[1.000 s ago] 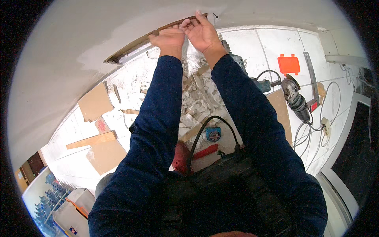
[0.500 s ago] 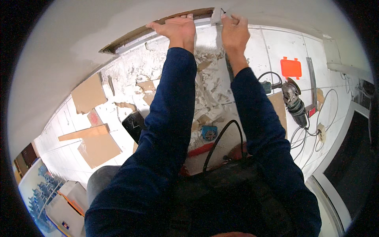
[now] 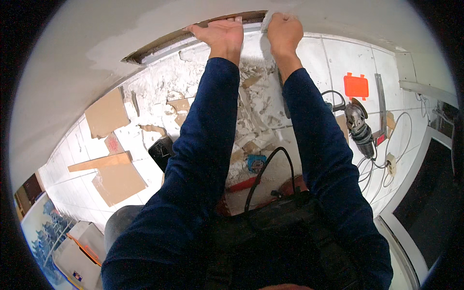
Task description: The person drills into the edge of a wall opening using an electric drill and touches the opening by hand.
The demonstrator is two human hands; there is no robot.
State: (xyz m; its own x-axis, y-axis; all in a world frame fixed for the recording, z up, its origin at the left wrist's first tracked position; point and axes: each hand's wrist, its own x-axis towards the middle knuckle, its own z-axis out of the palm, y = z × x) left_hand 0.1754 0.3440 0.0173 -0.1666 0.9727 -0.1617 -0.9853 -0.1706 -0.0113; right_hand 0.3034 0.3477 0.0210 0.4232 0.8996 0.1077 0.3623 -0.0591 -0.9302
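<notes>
A long narrow slot (image 3: 164,48) is cut low in the white wall, with brownish edges. My left hand (image 3: 223,35) is at this slot, palm up and thumb stretched out to the left. Its fingertips reach up inside the opening and are partly hidden. At the slot's right end, my right hand (image 3: 285,35) is closed against the wall beside a small white panel piece (image 3: 266,21). Whatever its fingers hold is hidden behind the knuckles.
Broken plaster (image 3: 253,113) litters the tiled floor below. An angle grinder (image 3: 358,128), an orange plastic lid (image 3: 356,86) and a metal square (image 3: 379,104) lie right. Board offcuts (image 3: 107,113) and a black box (image 3: 161,152) lie left; a blue tape measure (image 3: 256,163) is near me.
My right hand has turned and closed more, now covering the small dark screw-like thing that showed at its fingertips on the panel piece. My left hand stays at the slot.
</notes>
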